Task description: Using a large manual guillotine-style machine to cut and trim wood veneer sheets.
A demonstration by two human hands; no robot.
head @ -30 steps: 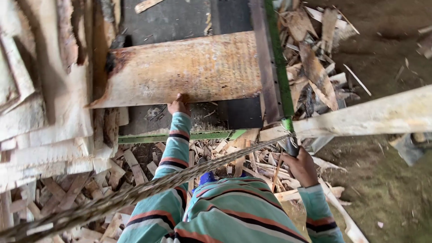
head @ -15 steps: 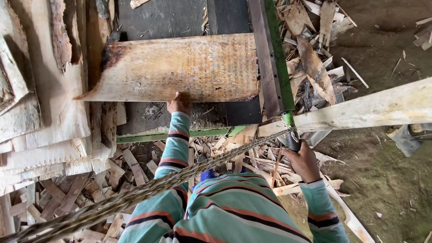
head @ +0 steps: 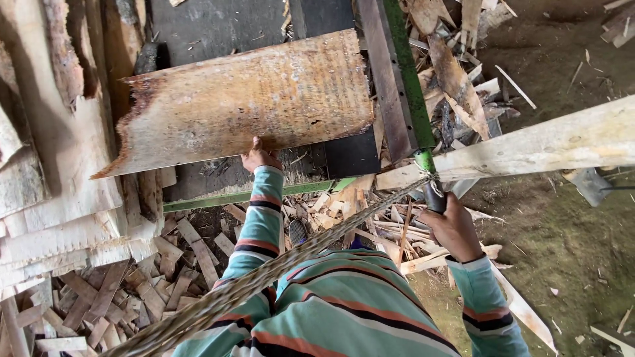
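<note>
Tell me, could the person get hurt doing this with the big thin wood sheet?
Maybe. The left hand presses on the ragged edge of the wood sheet, so splinters could prick bare fingers. The right hand grips a dark handle at the end of the green bar, close to that sheet, so fingers might get pinched. Loose wood scraps lie underfoot and could cause a slip.
</note>
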